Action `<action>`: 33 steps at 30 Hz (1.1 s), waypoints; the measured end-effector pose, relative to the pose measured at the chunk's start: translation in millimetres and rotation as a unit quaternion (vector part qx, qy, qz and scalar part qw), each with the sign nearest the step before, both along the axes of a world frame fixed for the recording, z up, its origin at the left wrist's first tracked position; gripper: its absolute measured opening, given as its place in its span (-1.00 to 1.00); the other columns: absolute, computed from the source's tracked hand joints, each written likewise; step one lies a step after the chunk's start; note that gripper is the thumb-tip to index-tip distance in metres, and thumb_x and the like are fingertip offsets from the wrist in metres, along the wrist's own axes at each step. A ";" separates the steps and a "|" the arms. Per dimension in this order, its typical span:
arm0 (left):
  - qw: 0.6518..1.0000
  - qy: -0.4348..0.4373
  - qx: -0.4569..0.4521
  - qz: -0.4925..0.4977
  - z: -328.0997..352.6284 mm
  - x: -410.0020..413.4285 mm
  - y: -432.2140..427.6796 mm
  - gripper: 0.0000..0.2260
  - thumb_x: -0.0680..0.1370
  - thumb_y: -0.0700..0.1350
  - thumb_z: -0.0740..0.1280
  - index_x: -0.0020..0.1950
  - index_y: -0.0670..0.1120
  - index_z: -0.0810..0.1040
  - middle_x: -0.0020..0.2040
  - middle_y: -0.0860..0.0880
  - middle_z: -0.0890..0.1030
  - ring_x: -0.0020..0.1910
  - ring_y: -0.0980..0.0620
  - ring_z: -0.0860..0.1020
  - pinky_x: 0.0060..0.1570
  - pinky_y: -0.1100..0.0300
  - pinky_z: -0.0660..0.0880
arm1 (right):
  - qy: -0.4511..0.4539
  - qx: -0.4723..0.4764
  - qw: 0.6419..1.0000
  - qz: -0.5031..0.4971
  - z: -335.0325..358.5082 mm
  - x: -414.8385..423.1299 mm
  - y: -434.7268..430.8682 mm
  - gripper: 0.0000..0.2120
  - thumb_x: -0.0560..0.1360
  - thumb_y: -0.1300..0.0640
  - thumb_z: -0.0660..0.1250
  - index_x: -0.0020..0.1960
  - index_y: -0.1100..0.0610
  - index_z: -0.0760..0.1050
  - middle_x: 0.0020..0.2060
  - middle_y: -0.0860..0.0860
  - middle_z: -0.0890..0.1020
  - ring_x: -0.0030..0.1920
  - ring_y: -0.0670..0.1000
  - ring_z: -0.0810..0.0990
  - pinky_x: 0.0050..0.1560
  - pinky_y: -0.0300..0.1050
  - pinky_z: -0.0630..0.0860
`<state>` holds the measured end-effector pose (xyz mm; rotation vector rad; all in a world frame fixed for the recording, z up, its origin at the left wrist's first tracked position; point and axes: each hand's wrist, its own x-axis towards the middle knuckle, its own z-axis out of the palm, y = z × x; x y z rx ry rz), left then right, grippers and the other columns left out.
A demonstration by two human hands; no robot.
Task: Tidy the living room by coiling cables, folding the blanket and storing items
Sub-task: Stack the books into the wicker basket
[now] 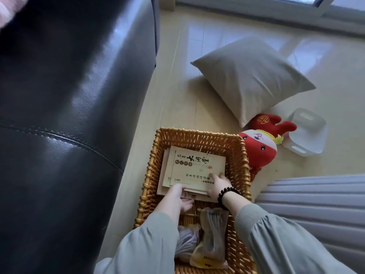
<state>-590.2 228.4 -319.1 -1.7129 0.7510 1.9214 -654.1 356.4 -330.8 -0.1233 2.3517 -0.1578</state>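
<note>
Head view, storing step, items listed from my hands outward. Left hand [174, 196]: thumb on top and fingers curled beneath the near edge of the stack of cream paperback books with black calligraphy on the covers [197, 167], pinching it. Right hand [217, 183], dark bead bracelet [227, 194] at the wrist: fingers laid almost flat on the top cover at its near right corner, thumb against the near edge, pressing and not gripping. Books: lying inside the far half of the rectangular golden-brown woven wicker basket [199, 133], the stack slightly fanned and not yet square to the walls. Near half of the basket: two clear plastic bags holding what look like coiled cables, one upright [213, 234], one lower beside my left sleeve [187, 240]. Just beside the basket's right wall: red-and-white plush toy [258, 147], on the floor. Beyond the toy: grey square fabric cushion [250, 76] and translucent white plastic container [308, 133], both on the pale floor. Left of the basket: black leather sofa [69, 115]. Right of it: pale grey ribbed fabric [316, 204]; whether this is the blanket I cannot tell. Judgement: cables appear dealt with, books are being settled. Next move calls for sliding both hands out without dragging the top cover askew, then reaching right for the toy.
</note>
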 end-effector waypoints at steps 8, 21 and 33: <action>0.993 -0.009 -0.012 0.115 0.2 -15.6 7.1 -0.61 0.60 -0.24 0.18 0.43 -0.23 0.29 0.41 -0.28 0.34 0.37 -0.29 0.38 0.38 -0.21 0.29 | 0.097 0.082 0.979 0.157 -5.1 8.0 7.5 -0.34 0.53 0.20 0.22 0.51 0.06 -0.05 0.51 0.18 -0.04 0.45 0.15 0.13 0.31 -0.01 0.36; 0.987 0.061 0.046 0.138 -10.4 -8.5 1.6 -0.44 0.62 -0.22 0.20 0.53 -0.34 0.02 0.49 -0.30 0.24 0.45 -0.23 0.30 0.47 -0.09 0.18 | 0.157 0.120 0.955 0.223 -12.6 7.1 6.5 -0.50 0.62 0.15 0.00 0.51 0.21 -0.05 0.49 0.20 0.08 0.44 0.15 0.19 0.31 0.05 0.30; 0.984 0.162 -0.058 0.037 97.8 6.8 3.3 -0.59 0.65 -0.26 0.07 0.51 -0.26 0.17 0.43 -0.28 0.36 0.43 -0.22 0.34 0.45 -0.09 0.22 | 0.227 0.068 0.957 0.165 95.6 24.4 -4.4 -0.53 0.61 0.11 0.04 0.48 0.17 0.08 0.43 0.13 0.23 0.38 0.10 0.28 0.26 0.00 0.35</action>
